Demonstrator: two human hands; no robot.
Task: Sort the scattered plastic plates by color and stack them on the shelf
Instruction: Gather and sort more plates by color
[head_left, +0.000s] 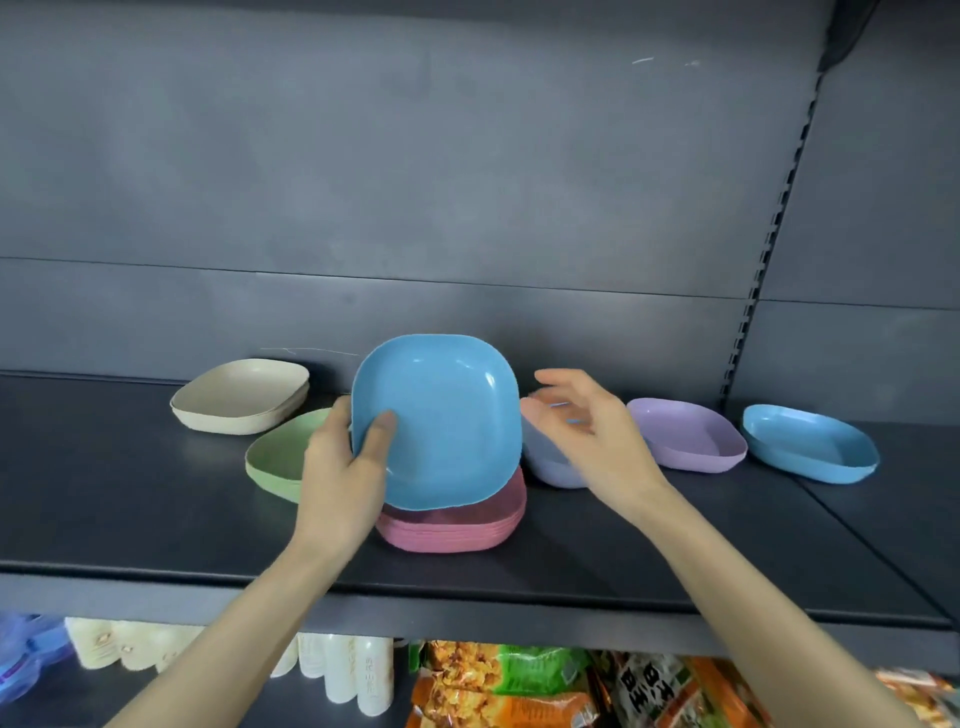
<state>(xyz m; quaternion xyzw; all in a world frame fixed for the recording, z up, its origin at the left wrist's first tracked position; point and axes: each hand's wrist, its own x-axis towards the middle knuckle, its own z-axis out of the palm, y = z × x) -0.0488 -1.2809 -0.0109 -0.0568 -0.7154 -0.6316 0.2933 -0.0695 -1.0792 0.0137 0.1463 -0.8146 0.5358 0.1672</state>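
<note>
In the middle of the frame the left hand grips a blue plate by its left rim. The thumb presses on the inner face and the fingers curl behind, so the plate stands tilted up with its hollow toward the camera. Its lower edge covers the top of a pink stack of plates on the dark shelf; whether the two touch cannot be told. Right of centre the right hand hovers with its fingers spread and holds nothing. It is blurred and lies in front of a pale lilac plate; contact between them cannot be made out. A green plate lies on the shelf, partly hidden by the left hand. Further left, toward the back wall, sits a beige stack. Right of the right hand lies a purple plate, with a second blue plate just beside it at far right. Along the bottom edge, under the shelf, show snack packets and white containers.
</note>
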